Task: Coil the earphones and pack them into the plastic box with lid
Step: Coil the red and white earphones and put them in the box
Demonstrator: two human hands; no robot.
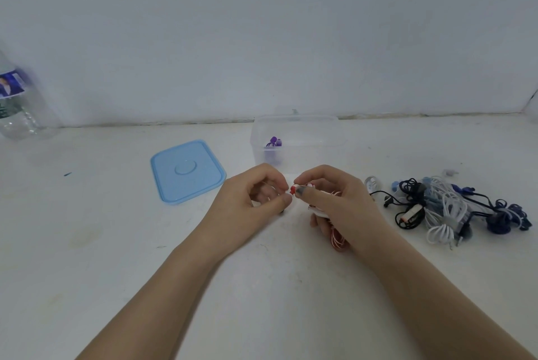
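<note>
The red-and-white earphones (337, 239) are sitting bunched in the right hand (339, 199), its fingers pinching a red-tipped earbud while loops of cord are hanging below the palm. The left hand (253, 199) is curling beside it, thumb and forefinger pinching a thin strand of the same cord. Just behind the hands, the clear plastic box (297, 138) is standing open with purple earphones (273, 142) inside. The blue lid (187, 172) is lying flat to its left, a tangled pile of earphones (454, 208) to the right, and a water bottle (17, 103) far left. The bundle's long axis is running from the earbud back toward the person.
</note>
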